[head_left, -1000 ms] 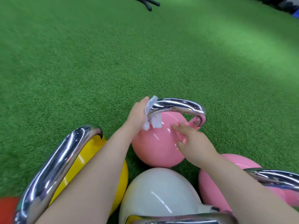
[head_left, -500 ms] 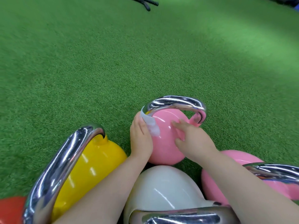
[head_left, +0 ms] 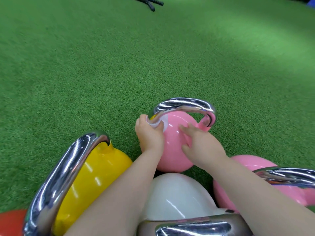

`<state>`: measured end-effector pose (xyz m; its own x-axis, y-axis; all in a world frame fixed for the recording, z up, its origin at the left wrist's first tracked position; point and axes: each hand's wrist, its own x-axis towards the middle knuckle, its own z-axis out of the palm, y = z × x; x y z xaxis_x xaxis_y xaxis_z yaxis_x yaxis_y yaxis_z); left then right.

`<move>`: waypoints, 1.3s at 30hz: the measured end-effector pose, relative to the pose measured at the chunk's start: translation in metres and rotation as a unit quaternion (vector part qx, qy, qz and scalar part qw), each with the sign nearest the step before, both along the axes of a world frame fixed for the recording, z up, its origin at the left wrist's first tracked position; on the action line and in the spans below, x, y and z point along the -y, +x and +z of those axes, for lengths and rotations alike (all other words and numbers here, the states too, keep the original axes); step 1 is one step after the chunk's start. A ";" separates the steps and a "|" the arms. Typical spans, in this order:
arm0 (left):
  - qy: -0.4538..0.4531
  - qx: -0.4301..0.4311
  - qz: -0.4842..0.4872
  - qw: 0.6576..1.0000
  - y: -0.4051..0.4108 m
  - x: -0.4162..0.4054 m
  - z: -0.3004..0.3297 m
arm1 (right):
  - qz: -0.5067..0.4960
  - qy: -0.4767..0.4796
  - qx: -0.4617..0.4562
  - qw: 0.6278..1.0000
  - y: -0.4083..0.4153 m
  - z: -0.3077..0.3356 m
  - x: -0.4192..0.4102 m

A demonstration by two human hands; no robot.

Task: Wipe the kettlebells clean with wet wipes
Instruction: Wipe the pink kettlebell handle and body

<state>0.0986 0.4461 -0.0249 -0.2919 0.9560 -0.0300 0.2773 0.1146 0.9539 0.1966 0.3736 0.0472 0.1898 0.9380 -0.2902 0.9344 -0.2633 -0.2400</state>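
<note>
So on the far left, way off from the pink kettlebell that's getting cleaned, there's a bit of an orange-red kettlebell (head_left: 10, 222) poking in at the bottom corner. Right next to it is the yellow kettlebell (head_left: 95, 174) with a big shiny chrome handle, sitting to the left of the pink one and closer to the camera.

Then the left hand (head_left: 149, 133) comes in. It's on the left side of the pink kettlebell (head_left: 173, 150), right where the chrome handle (head_left: 182, 103) meets the ball. Fingers are curled and clamped around the base of the handle with the wet wipe (head_left: 162, 122) squished in between, so you only see a bit of white sticking out between the thumb and the handle.

The pink kettlebell itself stands upright on the green turf (head_left: 102, 74), just past the white kettlebell (head_left: 173, 196), which is nearer the camera and touching or almost touching it, can't really tell.

The right hand (head_left: 202, 145) is laid on the right front of the pink ball, fingers straight and spread a little apart, fingertips pointing up toward the right leg of the handle. Not gripping anything, just pressing flat on it.

To the right of the pink kettlebell and nearer the camera is a second pink kettlebell (head_left: 245, 164), partly behind the right forearm.

Far beyond the pink kettlebell, at the top edge, there's a black thing (head_left: 151, 5) lying on the turf, too blurry to say what.
</note>
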 end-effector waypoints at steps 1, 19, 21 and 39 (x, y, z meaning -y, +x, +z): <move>0.000 0.005 0.007 1.000 0.001 -0.001 0.000 | 0.000 -0.002 0.000 1.000 0.000 0.000 0.000; 0.243 -0.347 -0.118 0.898 0.006 -0.016 0.058 | 0.010 0.014 -0.013 1.000 0.006 -0.001 0.000; 0.296 -0.421 -0.123 0.848 0.011 -0.016 0.067 | 0.027 0.007 -0.012 1.000 0.007 -0.001 0.001; 0.242 -0.179 -0.488 0.819 0.004 0.002 0.116 | -0.133 0.411 -0.061 0.900 0.026 0.043 0.012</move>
